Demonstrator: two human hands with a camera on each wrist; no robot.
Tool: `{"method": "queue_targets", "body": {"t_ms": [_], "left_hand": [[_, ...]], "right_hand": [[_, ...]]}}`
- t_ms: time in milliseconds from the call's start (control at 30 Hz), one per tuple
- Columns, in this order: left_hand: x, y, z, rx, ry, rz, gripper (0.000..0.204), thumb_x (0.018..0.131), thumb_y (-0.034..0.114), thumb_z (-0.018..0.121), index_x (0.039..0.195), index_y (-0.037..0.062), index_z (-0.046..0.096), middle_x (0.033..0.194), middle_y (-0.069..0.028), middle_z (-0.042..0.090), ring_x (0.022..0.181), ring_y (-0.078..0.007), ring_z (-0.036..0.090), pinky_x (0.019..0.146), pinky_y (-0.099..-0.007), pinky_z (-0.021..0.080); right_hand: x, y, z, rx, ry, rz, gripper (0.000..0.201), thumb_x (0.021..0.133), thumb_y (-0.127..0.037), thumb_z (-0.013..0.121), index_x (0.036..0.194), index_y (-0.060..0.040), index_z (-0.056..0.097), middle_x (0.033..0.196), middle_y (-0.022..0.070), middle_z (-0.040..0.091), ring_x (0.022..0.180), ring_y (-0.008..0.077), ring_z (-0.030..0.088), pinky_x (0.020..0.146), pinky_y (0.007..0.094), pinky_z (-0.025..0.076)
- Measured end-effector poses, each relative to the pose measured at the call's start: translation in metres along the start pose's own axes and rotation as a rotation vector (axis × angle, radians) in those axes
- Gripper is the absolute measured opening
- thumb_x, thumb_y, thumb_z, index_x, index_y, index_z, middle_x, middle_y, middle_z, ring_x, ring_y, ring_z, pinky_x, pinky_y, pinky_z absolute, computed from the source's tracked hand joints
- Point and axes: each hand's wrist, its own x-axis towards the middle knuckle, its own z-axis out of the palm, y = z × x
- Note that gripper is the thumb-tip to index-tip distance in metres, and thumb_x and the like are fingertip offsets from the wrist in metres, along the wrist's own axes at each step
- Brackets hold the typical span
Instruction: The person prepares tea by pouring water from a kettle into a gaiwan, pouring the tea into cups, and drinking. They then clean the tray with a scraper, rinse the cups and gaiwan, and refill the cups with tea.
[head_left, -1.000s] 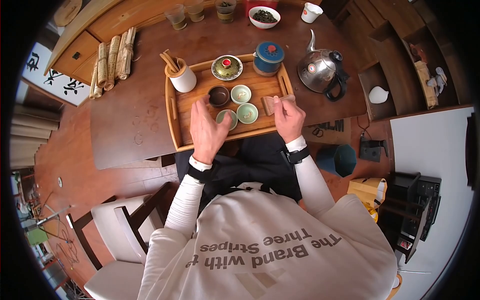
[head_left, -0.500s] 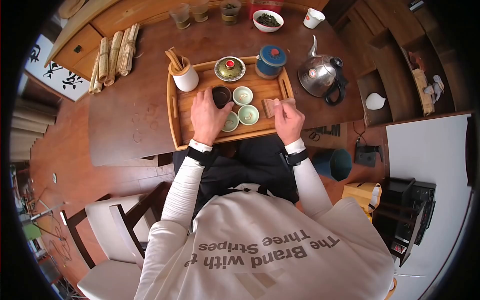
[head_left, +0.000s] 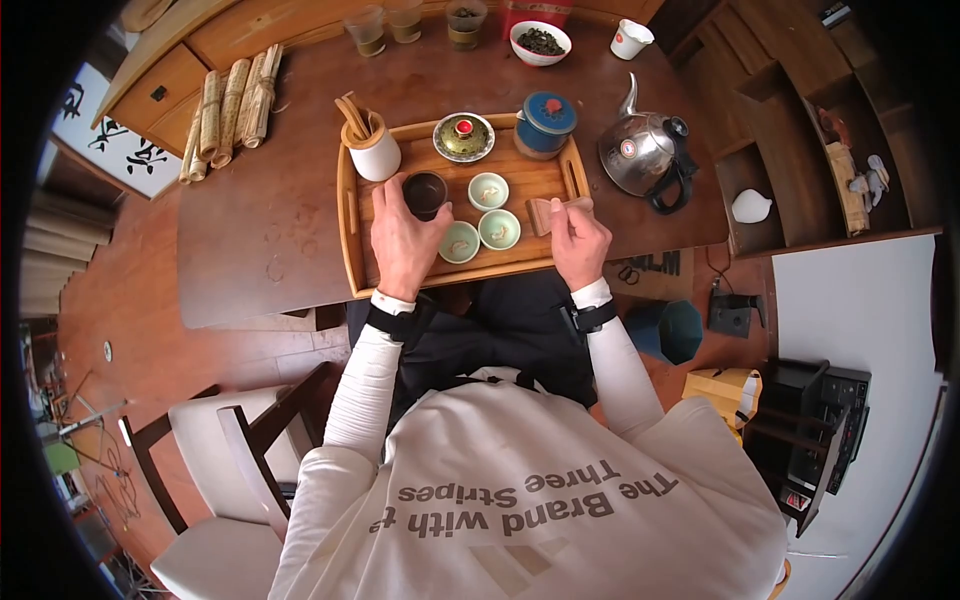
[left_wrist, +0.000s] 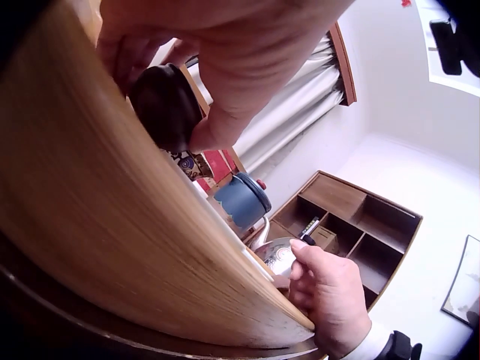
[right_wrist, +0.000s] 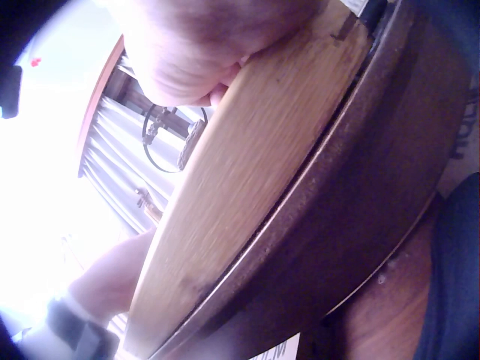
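A small dark brown teacup [head_left: 427, 192] is held between the thumb and fingers of my left hand [head_left: 398, 243], over the left half of the wooden tray [head_left: 400, 134]. In the left wrist view the same dark cup [left_wrist: 166, 105] shows beside the thumb. Three pale green teacups [head_left: 488, 190] stand just right of the hand, each with a small figure inside. At the tray's right side, my right hand [head_left: 581, 247] pinches a flat brown piece [head_left: 541, 214] between thumb and fingers; the right wrist view hides it behind the tray wall.
A white holder [head_left: 376, 158] with wooden tools, a lidded gaiwan [head_left: 464, 137] and a blue jar [head_left: 546, 126] line the tray's back. A steel kettle [head_left: 637, 150] stands right of it. Bamboo scrolls [head_left: 232, 110] lie left; a bowl of tea leaves [head_left: 540, 44] sits behind.
My left hand has come down onto the dark teacup, taken hold of it and shifted it left, away from the green cups. The right hand stays in place with the brown piece.
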Motion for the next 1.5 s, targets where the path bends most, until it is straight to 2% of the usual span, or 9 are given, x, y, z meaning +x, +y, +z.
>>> {"method": "queue_targets", "body": {"t_ms": [267,600,833,900,1100,1167,1200,1267,1500], "left_hand": [[-0.001,-0.011,-0.011,-0.099,0.042,0.018,0.059,0.075,0.015,0.086,0.125,-0.001,0.06,0.116,-0.0206,0.062,0.108,-0.039,0.064,0.093,-0.0444,0.054],[-0.002,-0.014,-0.021,-0.232,-0.014,-0.016,0.061,0.074,0.014,0.087,0.126,-0.0031,0.06,0.118,-0.0201,0.064,0.11,-0.0366,0.065,0.095,-0.0423,0.053],[-0.003,-0.014,-0.022,-0.227,0.045,-0.018,0.063,0.074,0.015,0.088,0.128,-0.0038,0.06,0.119,-0.019,0.066,0.11,-0.0336,0.066,0.098,-0.0407,0.053],[-0.004,-0.014,-0.021,-0.228,0.054,-0.033,0.063,0.074,0.015,0.088,0.128,-0.0037,0.06,0.119,-0.0187,0.066,0.111,-0.0332,0.066,0.099,-0.0403,0.052],[-0.005,-0.019,-0.017,-0.309,0.017,-0.07,0.064,0.075,0.015,0.088,0.13,-0.0037,0.06,0.124,-0.0187,0.066,0.116,-0.0325,0.065,0.101,-0.0395,0.051],[-0.005,-0.02,-0.018,-0.241,0.015,-0.006,0.067,0.08,0.013,0.085,0.137,-0.0059,0.055,0.123,-0.0171,0.069,0.111,-0.0235,0.07,0.095,-0.0332,0.055],[-0.005,-0.02,-0.018,-0.241,0.015,-0.007,0.067,0.08,0.013,0.085,0.137,-0.0059,0.055,0.123,-0.0171,0.069,0.111,-0.0235,0.07,0.095,-0.0332,0.055],[-0.004,-0.011,-0.025,-0.243,0.023,-0.058,0.063,0.075,0.011,0.084,0.131,-0.0024,0.059,0.122,-0.0193,0.065,0.115,-0.034,0.064,0.1,-0.0409,0.051],[-0.002,-0.016,-0.032,-0.054,0.022,0.057,0.064,0.072,0.005,0.081,0.13,-0.0013,0.056,0.117,-0.0199,0.057,0.111,-0.0395,0.058,0.098,-0.0453,0.05]], "right_hand": [[0.002,-0.003,0.0,-0.011,0.013,-0.006,0.029,0.097,-0.015,0.07,0.074,-0.0014,0.059,0.068,0.0168,0.062,0.061,0.0371,0.064,0.055,0.0422,0.048],[0.0,-0.002,-0.001,0.01,-0.007,0.021,0.029,0.097,-0.015,0.071,0.073,-0.0016,0.06,0.068,0.0165,0.063,0.06,0.0366,0.063,0.055,0.0418,0.048],[-0.001,0.0,0.0,-0.003,-0.008,0.029,0.029,0.097,-0.015,0.071,0.073,-0.0014,0.06,0.067,0.0164,0.062,0.059,0.0354,0.063,0.054,0.041,0.048],[0.0,0.002,0.003,0.036,0.046,-0.04,0.033,0.099,-0.015,0.071,0.072,0.0004,0.06,0.06,0.014,0.056,0.05,0.0262,0.054,0.051,0.0371,0.041],[0.001,0.0,0.002,0.028,0.05,-0.042,0.033,0.098,-0.015,0.072,0.071,0.0002,0.059,0.06,0.0142,0.056,0.05,0.0267,0.054,0.051,0.037,0.042],[0.001,0.0,0.002,0.031,0.05,-0.041,0.033,0.098,-0.015,0.072,0.071,0.0001,0.059,0.06,0.0143,0.056,0.05,0.0269,0.054,0.051,0.0371,0.042],[0.001,0.0,0.002,0.034,0.049,-0.041,0.033,0.099,-0.015,0.071,0.071,-0.0001,0.06,0.061,0.0143,0.056,0.05,0.0271,0.054,0.051,0.0372,0.042],[0.001,-0.001,0.002,0.035,0.048,-0.043,0.033,0.099,-0.015,0.071,0.071,-0.0001,0.06,0.061,0.0143,0.056,0.05,0.0271,0.055,0.051,0.0372,0.042],[0.0,0.0,0.001,0.027,0.029,-0.033,0.033,0.1,-0.016,0.07,0.072,0.0002,0.061,0.063,0.0132,0.06,0.052,0.0271,0.058,0.052,0.0365,0.044]]}}
